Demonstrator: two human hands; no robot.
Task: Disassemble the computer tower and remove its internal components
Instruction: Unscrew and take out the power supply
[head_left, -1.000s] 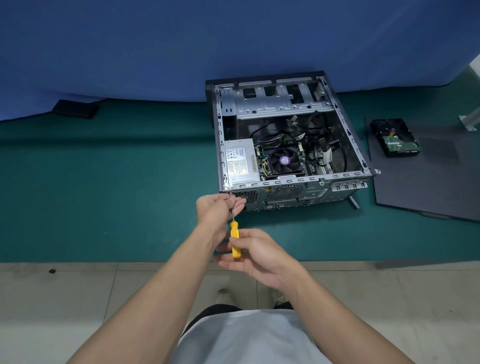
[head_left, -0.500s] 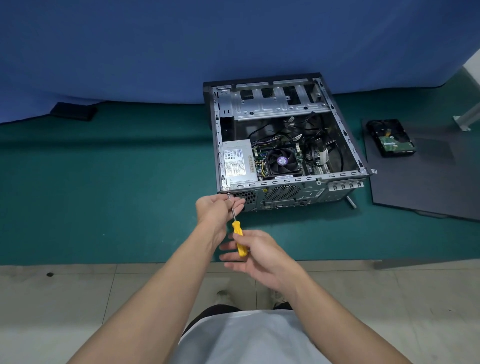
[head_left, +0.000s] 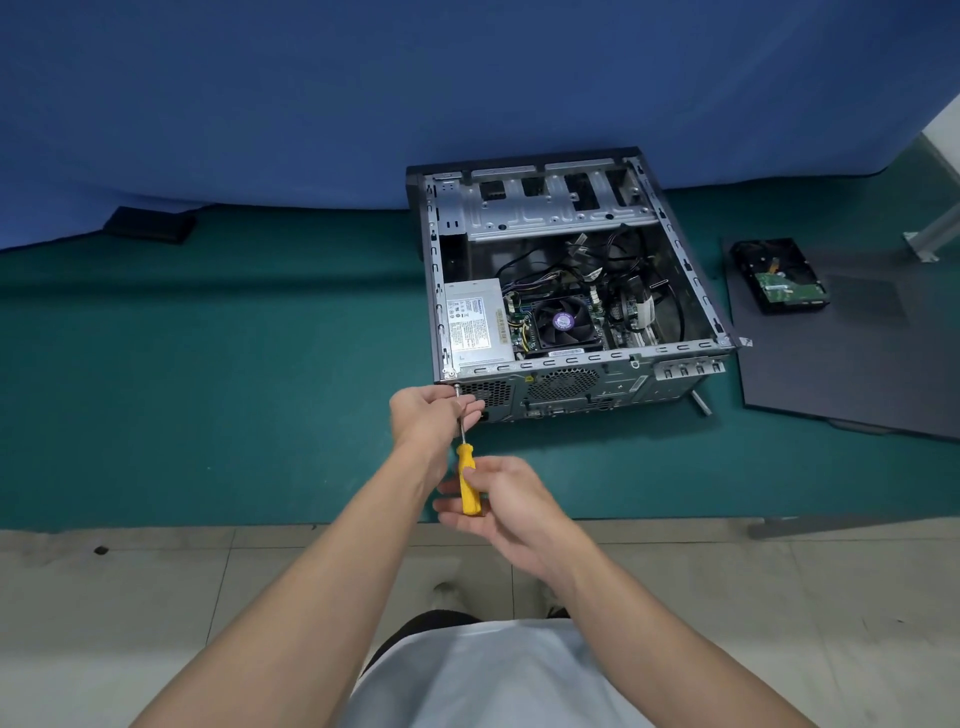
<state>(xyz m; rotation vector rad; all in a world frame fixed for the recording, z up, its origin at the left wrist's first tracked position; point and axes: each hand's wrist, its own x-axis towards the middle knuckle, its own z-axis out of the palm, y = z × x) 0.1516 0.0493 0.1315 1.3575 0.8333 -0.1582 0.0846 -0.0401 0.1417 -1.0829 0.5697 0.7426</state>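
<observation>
Two hands on one screwdriver (head_left: 470, 483): left hand (head_left: 428, 415) pinching the metal end, right hand (head_left: 511, 501) round the yellow handle. Pointed straight ahead, tip at the computer tower (head_left: 571, 358), near left corner.

Green mat (head_left: 208, 389) laid over beige floor tiles (head_left: 130, 597); blue cloth (head_left: 363, 93) hung behind it. Flat black block (head_left: 150, 224) seen at the cloth hem, left; metal foot (head_left: 930, 239) far right.
</observation>
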